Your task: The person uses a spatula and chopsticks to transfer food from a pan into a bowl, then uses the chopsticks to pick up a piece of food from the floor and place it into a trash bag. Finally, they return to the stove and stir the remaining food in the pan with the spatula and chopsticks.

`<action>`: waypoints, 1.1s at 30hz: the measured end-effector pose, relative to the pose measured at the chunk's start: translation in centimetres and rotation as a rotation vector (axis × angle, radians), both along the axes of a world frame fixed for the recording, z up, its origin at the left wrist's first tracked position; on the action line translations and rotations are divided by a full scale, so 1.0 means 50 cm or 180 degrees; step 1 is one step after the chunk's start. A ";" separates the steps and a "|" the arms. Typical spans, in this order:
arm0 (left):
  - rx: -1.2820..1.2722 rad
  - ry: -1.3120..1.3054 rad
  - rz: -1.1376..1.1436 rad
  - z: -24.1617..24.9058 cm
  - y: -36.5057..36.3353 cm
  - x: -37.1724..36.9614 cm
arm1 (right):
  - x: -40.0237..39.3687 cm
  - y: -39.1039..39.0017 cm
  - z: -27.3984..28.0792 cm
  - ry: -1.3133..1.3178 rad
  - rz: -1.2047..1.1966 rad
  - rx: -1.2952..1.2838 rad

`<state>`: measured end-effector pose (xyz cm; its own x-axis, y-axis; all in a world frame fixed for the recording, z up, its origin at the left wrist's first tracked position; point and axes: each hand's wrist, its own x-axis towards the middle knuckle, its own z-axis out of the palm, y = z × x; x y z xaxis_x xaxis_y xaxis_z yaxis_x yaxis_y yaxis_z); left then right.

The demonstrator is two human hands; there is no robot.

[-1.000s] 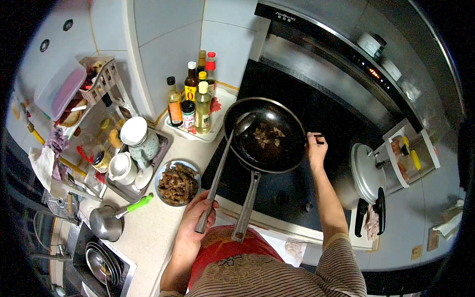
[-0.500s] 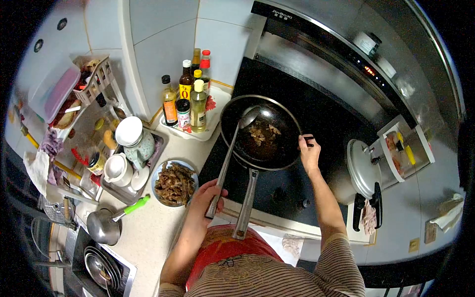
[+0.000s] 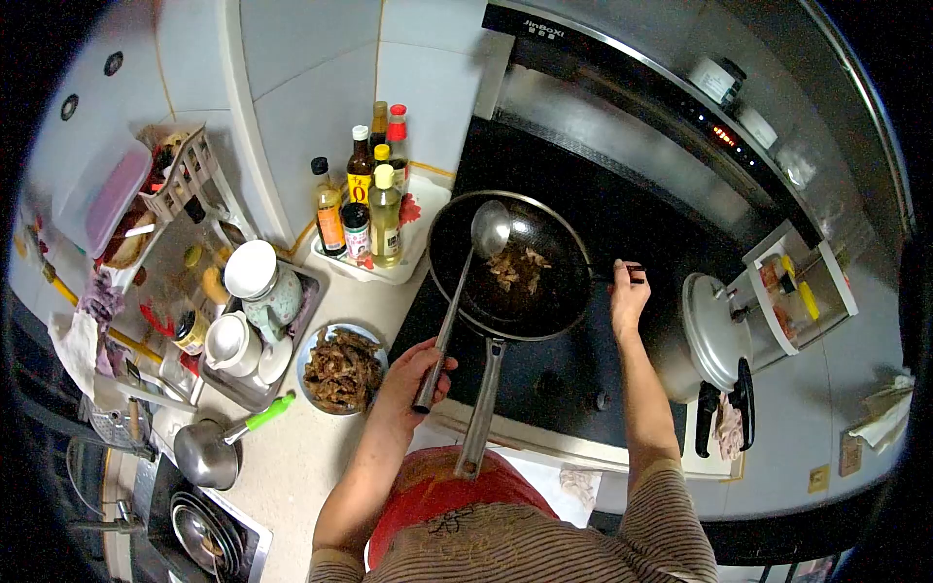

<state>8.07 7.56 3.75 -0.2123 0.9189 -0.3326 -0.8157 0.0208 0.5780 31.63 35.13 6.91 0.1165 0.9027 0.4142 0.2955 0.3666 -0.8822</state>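
Observation:
My left hand is closed round the handle of a metal ladle. The ladle's round bowl lies over the upper left inside of a black wok. Small browned pieces of food sit in a little dark liquid at the wok's bottom. The wok's long metal handle points toward me, with neither hand on it. Just right of the rim, my right hand pinches dark thin sticks that look like chopsticks. Their tips are hard to make out against the black hob.
A plate of browned food stands left of my left hand. Behind it are sauce bottles on a tray and a saucepan with a green handle. A pressure cooker stands right, below the range hood.
The ladle's bowl has shifted up and turned, so its round face shows more. My right hand has moved right, away from the wok's rim, with the dark sticks.

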 end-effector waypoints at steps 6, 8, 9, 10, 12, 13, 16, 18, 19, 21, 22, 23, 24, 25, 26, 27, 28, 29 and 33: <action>-0.0076 -0.0088 0.0019 0.026 0.015 0.003 | -0.026 0.016 -0.024 -0.0094 -0.0122 0.0027; -0.0042 -0.0215 -0.0020 0.019 0.016 0.003 | -0.019 0.055 -0.069 0.0043 -0.0099 -0.0025; -0.0027 -0.0274 -0.0035 0.021 0.016 0.002 | -0.022 0.055 -0.067 -0.0044 -0.0145 -0.0042; -0.0081 -0.0316 0.0000 0.026 0.014 0.004 | -0.021 0.053 -0.064 -0.0001 -0.0085 -0.0057; -0.0188 -0.0408 0.0067 0.042 0.007 0.011 | -0.015 0.044 -0.048 0.0076 0.0031 -0.0085; -0.0175 -0.0391 0.0090 0.046 0.005 0.012 | -0.010 0.048 -0.045 -0.0126 0.0017 -0.0028; -0.0136 -0.0311 0.0142 0.050 0.002 0.017 | 0.008 0.048 -0.025 -0.0517 0.0054 0.0021; -0.0087 -0.0199 0.0153 0.044 0.005 0.017 | 0.008 0.023 0.006 -0.0402 0.0050 0.0009; -0.0065 -0.0107 0.0106 0.031 0.012 0.010 | 0.006 0.009 0.020 -0.0344 0.0047 0.0001; -0.0021 0.0076 0.0010 0.008 0.026 -0.009 | 0.008 -0.008 0.017 -0.0389 0.0099 0.0072; -0.0038 0.0079 -0.0004 0.006 0.028 -0.014 | 0.006 -0.012 0.007 -0.0444 0.0138 0.0080; -0.0053 0.0083 -0.0018 0.007 0.031 -0.018 | 0.003 -0.019 0.000 -0.0500 0.0176 0.0090; -0.0068 0.0086 -0.0035 0.009 0.033 -0.019 | -0.006 -0.035 -0.001 -0.0744 0.0176 0.0455; -0.0078 0.0064 -0.0063 0.011 0.033 -0.018 | -0.011 -0.052 0.005 -0.0762 0.0155 0.0093; -0.0086 0.0042 -0.0086 0.013 0.033 -0.018 | -0.011 -0.045 -0.005 -0.0621 0.0142 0.0102; -0.0094 0.0021 -0.0109 0.016 0.031 -0.017 | -0.010 -0.034 -0.018 -0.0478 0.0130 0.0113; -0.0104 -0.0040 -0.0091 0.019 0.029 -0.014 | -0.002 -0.025 -0.027 -0.0347 0.0110 0.0116; -0.0113 -0.0099 -0.0076 0.022 0.027 -0.010 | 0.010 -0.015 -0.033 -0.0216 0.0087 0.0120; 0.0093 -0.0353 -0.0151 0.015 0.017 0.001 | 0.045 -0.014 -0.007 0.0413 0.0204 -0.0379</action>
<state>8.10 8.43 4.48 -0.1318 0.9366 -0.3247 -0.8731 0.0454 0.4853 33.90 34.44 6.55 0.1028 0.9517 0.2892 0.1558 0.2718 -0.9497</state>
